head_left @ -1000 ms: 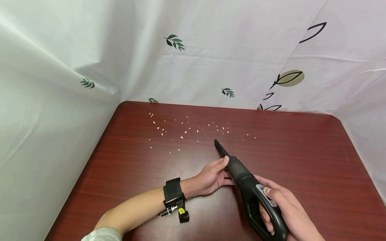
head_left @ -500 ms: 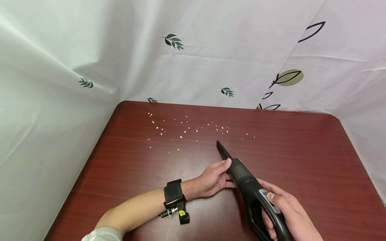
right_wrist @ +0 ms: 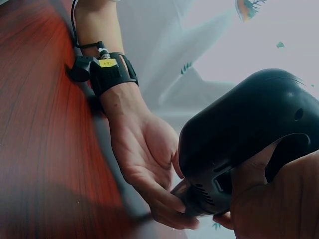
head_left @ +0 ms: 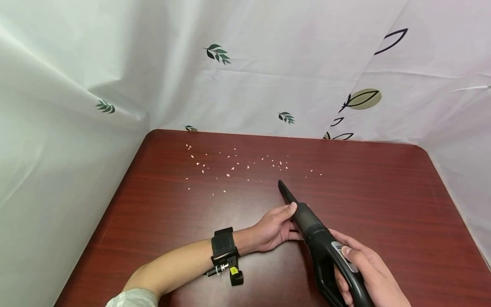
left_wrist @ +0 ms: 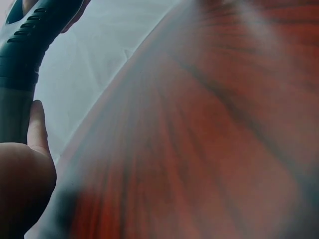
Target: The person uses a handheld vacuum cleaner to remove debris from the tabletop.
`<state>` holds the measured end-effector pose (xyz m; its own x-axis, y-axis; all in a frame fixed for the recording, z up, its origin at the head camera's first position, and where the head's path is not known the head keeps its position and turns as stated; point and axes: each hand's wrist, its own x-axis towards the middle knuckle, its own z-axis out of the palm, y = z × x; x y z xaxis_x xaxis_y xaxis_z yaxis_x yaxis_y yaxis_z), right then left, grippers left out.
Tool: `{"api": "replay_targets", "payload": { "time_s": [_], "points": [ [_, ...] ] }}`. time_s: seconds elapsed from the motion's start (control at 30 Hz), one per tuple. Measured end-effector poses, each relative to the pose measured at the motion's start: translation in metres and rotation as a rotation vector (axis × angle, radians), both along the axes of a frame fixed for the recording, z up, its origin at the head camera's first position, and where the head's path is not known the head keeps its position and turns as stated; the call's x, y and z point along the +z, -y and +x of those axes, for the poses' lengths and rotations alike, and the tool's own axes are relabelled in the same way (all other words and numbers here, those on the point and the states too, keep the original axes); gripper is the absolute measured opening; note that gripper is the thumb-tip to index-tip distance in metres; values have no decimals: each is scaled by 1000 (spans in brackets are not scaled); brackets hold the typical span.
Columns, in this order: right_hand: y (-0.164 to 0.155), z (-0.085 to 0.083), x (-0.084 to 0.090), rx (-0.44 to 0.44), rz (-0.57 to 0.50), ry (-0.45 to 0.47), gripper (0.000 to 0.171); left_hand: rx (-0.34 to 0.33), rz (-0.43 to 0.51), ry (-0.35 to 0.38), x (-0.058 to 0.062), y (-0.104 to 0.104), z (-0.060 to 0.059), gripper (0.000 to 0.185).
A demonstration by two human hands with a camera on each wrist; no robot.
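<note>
- Nozzle direction was the thing that mattered: the handheld vacuum [head_left: 322,247] lay with its long axis running from the near right edge of the desk [head_left: 402,192] up toward the far edge, crevice tip [head_left: 285,192] aimed at the scattered crumbs [head_left: 238,164], which sat just beyond it and mostly to its left.
- Right hand [head_left: 364,273] was wrapped round the rear handle, thumb up by the switch panel.
- Left hand [head_left: 274,226] was nearer the crumbs, fingers curled around the barrel just behind the nozzle, steadying it.
- Vacuum looked matte black, tapering to a slim flat tip hovering close over the dark red woodgrain.
- Crumbs were tiny pale flecks strung along the far edge.
</note>
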<state>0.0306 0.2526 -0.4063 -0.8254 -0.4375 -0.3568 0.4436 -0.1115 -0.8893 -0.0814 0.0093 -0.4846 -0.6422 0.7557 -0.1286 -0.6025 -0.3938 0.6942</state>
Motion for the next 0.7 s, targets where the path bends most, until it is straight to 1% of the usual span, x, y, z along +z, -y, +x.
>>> {"api": "replay_targets", "payload": {
  "time_s": [0.3,0.4,0.53,0.7],
  "points": [
    [-8,2,-5,-11,-17,-27,46,-15,10,0,0,-9,-4,66],
    [-11,3,-7,-22,-4,-19,47,-22,16,-6,0,-14,-6,66],
    [-15,5,-7,-56,32,10,44,-27,18,-8,-1,-21,-8,66],
    [-15,7,-6,-102,78,28,40,-15,11,-2,-3,-29,-10,64]
  ]
}}
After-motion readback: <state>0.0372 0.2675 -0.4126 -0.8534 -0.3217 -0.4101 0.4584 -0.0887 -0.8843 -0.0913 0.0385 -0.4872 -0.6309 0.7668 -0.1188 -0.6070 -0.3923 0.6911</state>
